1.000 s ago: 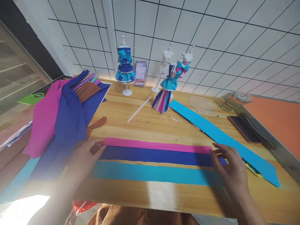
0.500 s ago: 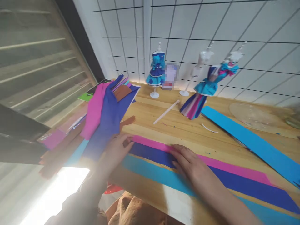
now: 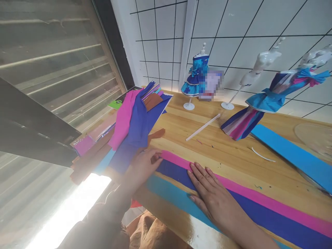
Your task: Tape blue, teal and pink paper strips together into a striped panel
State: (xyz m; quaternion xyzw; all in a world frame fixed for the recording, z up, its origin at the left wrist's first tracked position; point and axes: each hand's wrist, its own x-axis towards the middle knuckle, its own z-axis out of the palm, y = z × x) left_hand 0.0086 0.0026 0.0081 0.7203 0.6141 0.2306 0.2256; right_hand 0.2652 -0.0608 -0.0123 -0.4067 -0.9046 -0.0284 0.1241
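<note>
Three long strips of crepe-like paper lie side by side on the wooden table: a pink strip (image 3: 176,159), a dark blue strip (image 3: 259,207) and a light blue strip (image 3: 168,193) nearest me. At the left end of the pink strip, my left hand (image 3: 145,166) pinches its edge between thumb and fingers. My right hand (image 3: 210,190) lies flat with fingers stretched out, its fingertips on the pink and dark blue strips and its thumb near the light blue one. My right forearm covers part of the strips.
Left of my hands is a heap of folded coloured paper (image 3: 137,124). Behind stand a dressed mini mannequin (image 3: 197,74), a bare mannequin (image 3: 259,65) and another in a striped gown (image 3: 267,100). A pale thin strip (image 3: 203,127) and a bright blue sheet (image 3: 293,152) lie on the table.
The view has turned left, so everything sits further right in the picture. My right hand has flattened and its fingers have straightened on the strips. My left hand still pinches the pink end.
</note>
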